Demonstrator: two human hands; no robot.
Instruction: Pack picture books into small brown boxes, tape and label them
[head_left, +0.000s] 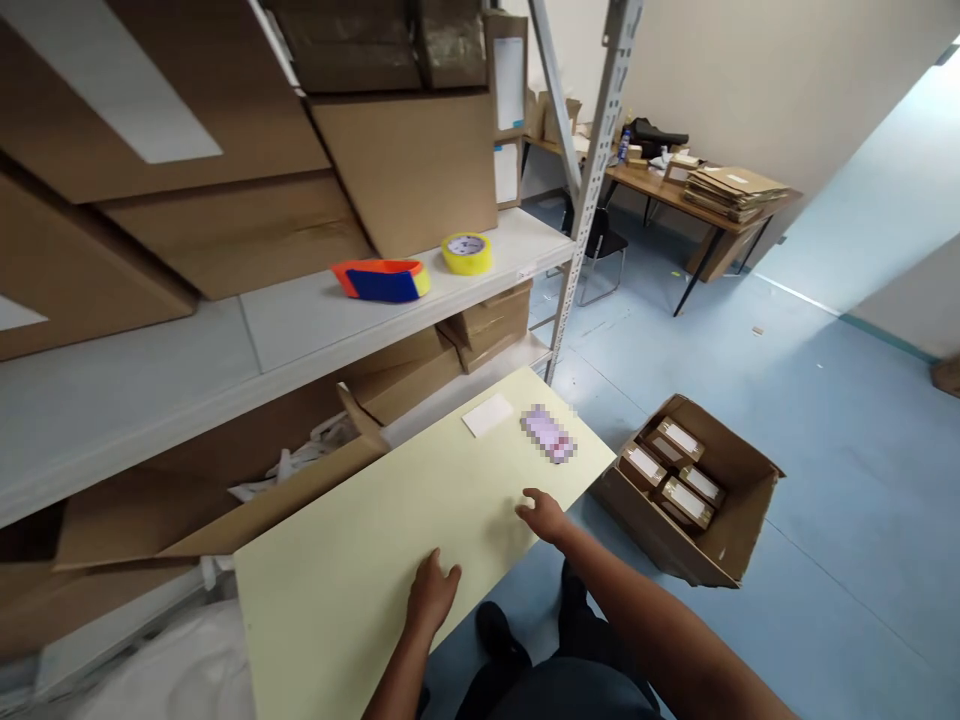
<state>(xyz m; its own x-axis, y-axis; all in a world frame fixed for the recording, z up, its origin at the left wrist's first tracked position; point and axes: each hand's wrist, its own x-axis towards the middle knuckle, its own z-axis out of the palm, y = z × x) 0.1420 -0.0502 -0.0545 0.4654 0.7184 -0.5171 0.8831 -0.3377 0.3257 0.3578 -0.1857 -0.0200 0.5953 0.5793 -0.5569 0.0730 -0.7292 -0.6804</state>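
My left hand [433, 593] is over the near edge of a pale yellow board [337, 570], thumb and index finger apart and nothing held. Farther right, my right hand [544, 516] hovers above the same board, fingers slightly curled and apart, also holding nothing. Beyond it lies a flat purple rectangular thing [548, 432], blurred into blocks so its kind cannot be made out. A small stack of white paper or card [487, 415] lies to its left, near the board's far edge.
An open carton [750, 520] with several small labelled boxes stands on the floor at right. Behind the board, a metal shelf [517, 262] bears large cartons, a yellow tape roll [466, 254] and an orange-blue band [382, 281]. A cluttered desk [694, 205] stands at the back.
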